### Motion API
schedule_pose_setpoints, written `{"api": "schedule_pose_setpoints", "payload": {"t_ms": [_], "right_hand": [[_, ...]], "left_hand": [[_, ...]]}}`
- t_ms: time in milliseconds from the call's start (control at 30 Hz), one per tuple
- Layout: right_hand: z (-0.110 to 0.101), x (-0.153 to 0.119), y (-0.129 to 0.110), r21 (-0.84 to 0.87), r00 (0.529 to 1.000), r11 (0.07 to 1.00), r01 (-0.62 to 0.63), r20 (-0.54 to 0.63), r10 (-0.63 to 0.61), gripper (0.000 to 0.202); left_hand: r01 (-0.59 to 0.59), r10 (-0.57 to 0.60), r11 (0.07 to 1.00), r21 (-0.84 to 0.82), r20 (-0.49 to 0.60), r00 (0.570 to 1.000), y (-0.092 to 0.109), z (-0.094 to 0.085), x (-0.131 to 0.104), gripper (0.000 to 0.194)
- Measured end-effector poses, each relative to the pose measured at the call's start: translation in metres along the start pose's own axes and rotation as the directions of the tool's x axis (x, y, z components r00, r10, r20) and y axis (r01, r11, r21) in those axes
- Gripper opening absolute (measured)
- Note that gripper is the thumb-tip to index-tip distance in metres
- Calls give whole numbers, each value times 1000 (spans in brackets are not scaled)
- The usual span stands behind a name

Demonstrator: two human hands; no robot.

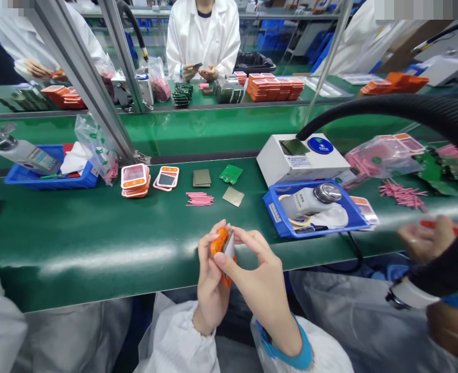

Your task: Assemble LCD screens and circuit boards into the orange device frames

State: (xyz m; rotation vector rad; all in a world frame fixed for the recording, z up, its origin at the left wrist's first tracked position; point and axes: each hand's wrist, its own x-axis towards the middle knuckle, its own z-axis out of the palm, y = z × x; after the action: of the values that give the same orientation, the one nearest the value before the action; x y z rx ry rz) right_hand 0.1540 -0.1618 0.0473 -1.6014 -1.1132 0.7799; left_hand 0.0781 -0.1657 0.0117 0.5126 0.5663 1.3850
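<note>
Near the table's front edge, my left hand (209,277) is closed around an orange plastic casing (219,242), which stands tilted on edge. My right hand (257,264) pinches a thin grey-white panel (229,242) between thumb and fingers, against the casing's right side. Whether the panel sits inside the casing I cannot tell. Beyond my hands lie pink strips (200,199), olive square sheets (201,178), a paler sheet (233,197) and a green circuit board (231,174). To their left are a stack of orange-and-white frames (135,180) and a frame with a dark screen (167,178).
Blue trays with dispenser bottles stand left (50,181) and right (275,220). A white box (286,171) sits beneath a black hose (392,106). A metal post (85,77) rises at left. A co-worker's hand (426,238) is at right; others work across the bench.
</note>
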Motion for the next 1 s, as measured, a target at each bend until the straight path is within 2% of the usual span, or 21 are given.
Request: {"api": "schedule_pose_setpoints", "payload": {"t_ms": [200,433,567,733,833,933,1000], "right_hand": [[3,1,5,-32,1000,999,-7,7,7,44],[4,-2,11,-121,1000,993,-3,14,5,43],[9,-10,19,-273,993,956,107,-13,-115,47],[12,-23,23,-480,959,839,255,13,-284,59],[8,-24,23,-550,914,748,372,80,-397,68],[2,-21,24,-555,814,613,562,239,-530,65],[2,-20,26,-550,767,547,631,336,-546,62]], "left_hand": [[9,-9,1000,-25,-15,1000,-2,0,3,23],[71,-76,991,-116,-38,996,-2,1,9,21],[107,-124,981,-162,-100,987,-2,3,12,26],[178,-212,957,-230,-130,969,-1,6,16,26],[218,-254,931,-292,-91,963,3,7,17,24],[258,-300,913,-316,-91,950,7,7,17,28],[269,-314,911,-311,-104,944,8,7,18,31]]}}
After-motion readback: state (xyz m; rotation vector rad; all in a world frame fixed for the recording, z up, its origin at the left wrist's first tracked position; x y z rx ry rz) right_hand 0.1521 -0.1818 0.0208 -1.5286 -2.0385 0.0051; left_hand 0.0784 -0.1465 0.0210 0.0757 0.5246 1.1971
